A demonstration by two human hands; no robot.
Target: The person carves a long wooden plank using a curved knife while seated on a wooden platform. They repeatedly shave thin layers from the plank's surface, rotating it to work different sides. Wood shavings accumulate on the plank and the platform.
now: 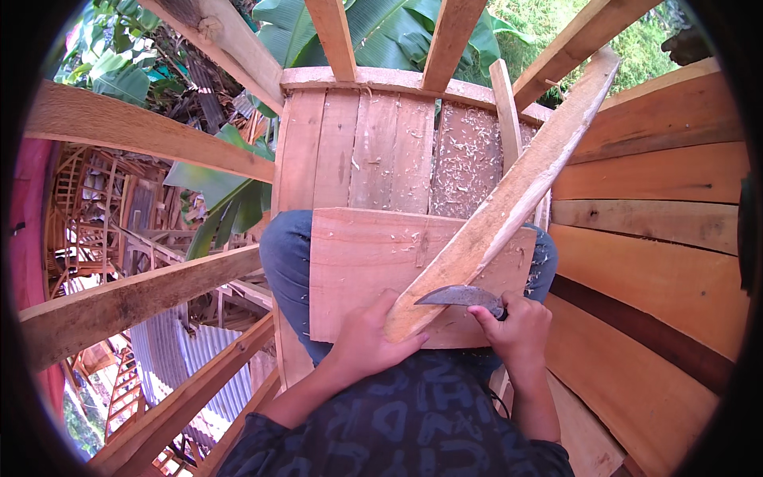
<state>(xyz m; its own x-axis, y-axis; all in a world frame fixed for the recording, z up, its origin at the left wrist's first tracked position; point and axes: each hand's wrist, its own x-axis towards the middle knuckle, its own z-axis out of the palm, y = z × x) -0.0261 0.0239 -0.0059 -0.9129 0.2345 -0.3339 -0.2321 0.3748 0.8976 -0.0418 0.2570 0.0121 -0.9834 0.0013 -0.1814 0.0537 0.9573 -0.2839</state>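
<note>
Across my lap lies a flat wooden board (362, 270), with a few shavings on it. A long rough plank (509, 203) runs diagonally over it, from my left hand up to the far right. My left hand (367, 338) grips the plank's near end, thumb along the lower edge. In my right hand (515, 327) is a knife (455, 296) with a curved, dark blade. The blade points left and lies over the plank near its lower end; whether it touches the wood I cannot tell. Most of the knife's handle is hidden in my fingers.
Curled wood shavings (469, 151) cover part of the plank floor (334, 151) ahead. A narrow stick (506, 115) leans beside the long plank. Slatted wooden wall boards (644, 215) stand close on the right. Open beams (143, 294) frame the left, above corrugated metal sheets (191, 366).
</note>
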